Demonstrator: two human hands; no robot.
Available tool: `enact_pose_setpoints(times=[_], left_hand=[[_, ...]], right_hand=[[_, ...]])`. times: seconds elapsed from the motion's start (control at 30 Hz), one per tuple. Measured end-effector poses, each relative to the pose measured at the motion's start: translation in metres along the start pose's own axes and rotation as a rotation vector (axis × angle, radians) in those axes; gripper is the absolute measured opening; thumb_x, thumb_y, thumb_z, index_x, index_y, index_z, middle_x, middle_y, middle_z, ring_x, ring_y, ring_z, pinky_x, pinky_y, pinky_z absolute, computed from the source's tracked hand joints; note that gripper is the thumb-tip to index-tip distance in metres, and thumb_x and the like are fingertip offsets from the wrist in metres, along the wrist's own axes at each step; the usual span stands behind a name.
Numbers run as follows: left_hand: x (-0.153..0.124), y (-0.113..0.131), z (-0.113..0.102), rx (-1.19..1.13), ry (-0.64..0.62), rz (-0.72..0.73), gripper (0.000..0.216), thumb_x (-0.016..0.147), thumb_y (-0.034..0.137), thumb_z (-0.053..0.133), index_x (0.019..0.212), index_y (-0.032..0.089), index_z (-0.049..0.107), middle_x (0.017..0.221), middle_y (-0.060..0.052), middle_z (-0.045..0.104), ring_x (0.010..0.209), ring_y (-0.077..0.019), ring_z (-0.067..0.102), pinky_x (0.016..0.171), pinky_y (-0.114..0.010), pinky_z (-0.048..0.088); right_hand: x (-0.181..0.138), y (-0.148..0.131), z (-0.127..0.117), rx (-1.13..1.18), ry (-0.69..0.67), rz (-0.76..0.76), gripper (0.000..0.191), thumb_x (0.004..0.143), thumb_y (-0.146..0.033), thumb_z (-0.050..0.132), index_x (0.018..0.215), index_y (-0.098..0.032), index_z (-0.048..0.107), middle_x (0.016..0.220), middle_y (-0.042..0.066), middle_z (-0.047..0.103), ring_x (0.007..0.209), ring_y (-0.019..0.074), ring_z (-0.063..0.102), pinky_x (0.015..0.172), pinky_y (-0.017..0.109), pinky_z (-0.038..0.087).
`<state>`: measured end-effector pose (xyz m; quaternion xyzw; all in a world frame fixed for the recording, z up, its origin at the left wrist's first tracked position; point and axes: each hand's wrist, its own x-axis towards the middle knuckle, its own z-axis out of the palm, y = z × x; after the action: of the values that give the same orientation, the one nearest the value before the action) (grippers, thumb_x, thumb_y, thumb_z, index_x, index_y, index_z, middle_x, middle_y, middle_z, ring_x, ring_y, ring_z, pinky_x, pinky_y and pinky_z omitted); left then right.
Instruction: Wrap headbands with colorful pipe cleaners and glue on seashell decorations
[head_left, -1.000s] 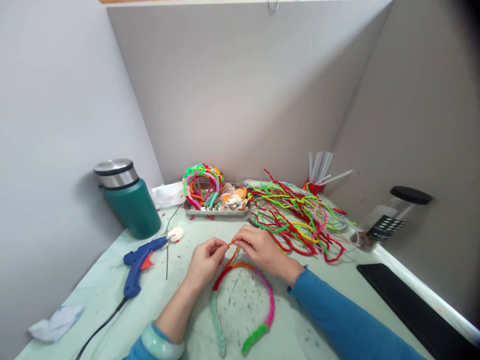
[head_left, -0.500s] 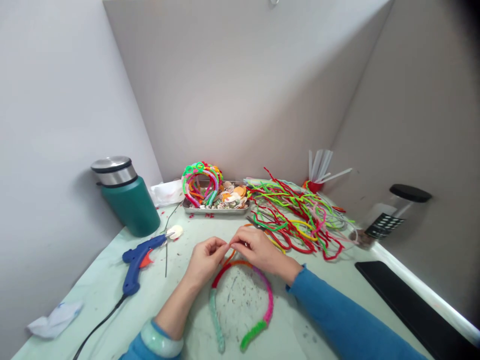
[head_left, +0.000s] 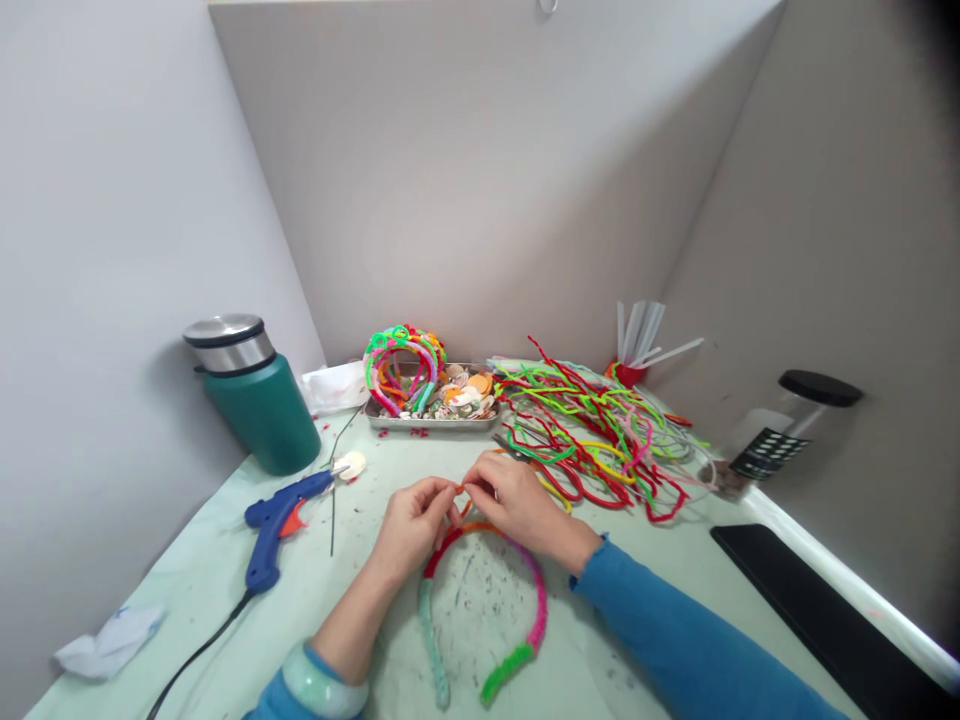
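Note:
My left hand (head_left: 417, 520) and my right hand (head_left: 511, 500) meet near the table's middle, fingertips pinched close together. Between them runs an orange pipe cleaner (head_left: 460, 490), with a small bit of it showing at the fingertips and its lower part slanting down from them. Just below my hands lies a headband (head_left: 541, 585) wrapped in pipe cleaner, in bands of mint, red, orange, purple, pink and green. Its curved top is toward my hands and its two ends point at me. My left fingers partly cover its red stretch.
On the left are a blue glue gun (head_left: 274, 525), a round white disc (head_left: 350, 464) at its nozzle and a green bottle (head_left: 262, 400). A metal tray (head_left: 435, 424) holds finished headbands and discs. Loose pipe cleaners (head_left: 600, 410) spread to its right, near a jar (head_left: 784, 430).
My fingertips have shifted slightly, and a small bit of orange pipe cleaner now shows between them. My left fingers have curled a little lower. The headband lies still.

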<state>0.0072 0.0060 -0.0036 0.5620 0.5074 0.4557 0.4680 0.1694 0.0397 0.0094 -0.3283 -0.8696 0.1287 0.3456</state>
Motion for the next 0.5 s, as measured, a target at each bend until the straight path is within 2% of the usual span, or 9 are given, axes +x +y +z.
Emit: enact_pose_setpoints(times=[0.17,0.4,0.5], left_hand=[[-0.0011,0.0029,0.0004,-0.075,-0.072,-0.029,0.03,0.077,0.04,0.053,0.089,0.014,0.06,0.067,-0.002,0.067,0.034,-0.0071,0.046,0.04,-0.021,0.033],[0.0014,-0.0021,0.001,-0.133,-0.097,-0.033,0.029,0.075,0.041,0.056,0.088,0.016,0.054,0.066,-0.002,0.068,0.035,-0.0083,0.049,0.041,-0.021,0.036],[0.0021,-0.0063,0.0005,-0.06,-0.053,-0.011,0.026,0.076,0.041,0.054,0.085,0.017,0.055,0.064,-0.001,0.067,0.035,-0.008,0.047,0.04,-0.02,0.036]], right_hand=[[-0.0012,0.0001,0.0005,-0.062,0.053,0.002,0.011,0.084,-0.014,0.046,0.08,-0.016,0.056,0.078,0.005,0.056,0.071,0.0144,0.05,0.063,0.025,0.037],[-0.0021,-0.0003,0.0066,-0.027,0.108,0.035,0.014,0.087,-0.017,0.044,0.081,-0.017,0.057,0.081,0.005,0.057,0.073,0.0151,0.052,0.067,0.027,0.039],[-0.0007,0.0015,0.0043,0.007,0.064,0.037,0.014,0.087,-0.017,0.046,0.081,-0.017,0.058,0.08,0.005,0.058,0.075,0.0151,0.053,0.068,0.026,0.04]])
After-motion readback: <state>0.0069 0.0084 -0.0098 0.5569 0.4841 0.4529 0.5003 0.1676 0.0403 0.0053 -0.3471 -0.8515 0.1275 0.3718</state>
